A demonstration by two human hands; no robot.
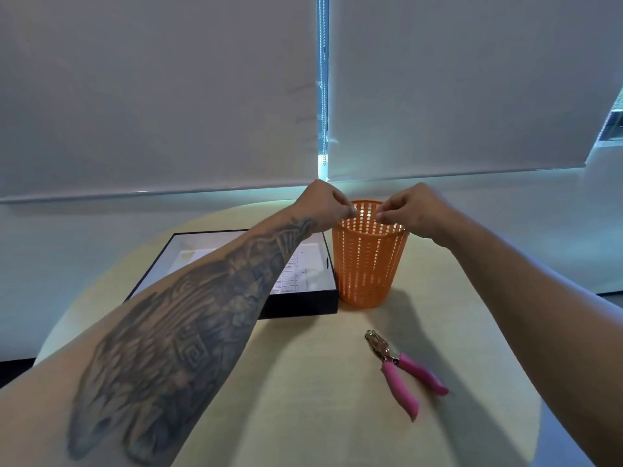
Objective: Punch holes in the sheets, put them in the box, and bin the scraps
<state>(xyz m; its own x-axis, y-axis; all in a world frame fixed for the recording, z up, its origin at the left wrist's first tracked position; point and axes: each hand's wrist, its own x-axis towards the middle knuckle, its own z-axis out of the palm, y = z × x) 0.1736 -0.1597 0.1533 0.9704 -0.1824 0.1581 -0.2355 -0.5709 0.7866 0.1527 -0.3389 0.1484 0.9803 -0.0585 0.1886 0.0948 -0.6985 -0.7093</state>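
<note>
Both hands are up over the mouth of the orange bin [367, 264], knuckles toward the camera. Left hand [325, 205] has thumb and fingertips pinched together just above the near-left rim. Right hand [416, 212] is pinched the same way above the right rim. Fingertips of the two hands are near each other but apart. Cannot tell if either holds a scrap; anything there is too small to see. Left forearm is tattooed and crosses in front of the box [303, 303], hiding much of it.

Bin stands upright on the round pale surface [320, 399], toward its far side, its walls perforated with light showing through. Box is black and lidless, lying flat just left of the bin, very close or touching. Sheets [308, 261] lie flat inside it, with printed lines on one showing right of the forearm. Punch [396, 362] lies on the surface nearer the camera and right of centre, well apart from the bin, with its metal head pointing away and its pink handles spread. Nobody touches it.

Grey blinds [151, 96] hang behind the surface, with a bead cord [323, 79] in the gap between them.
</note>
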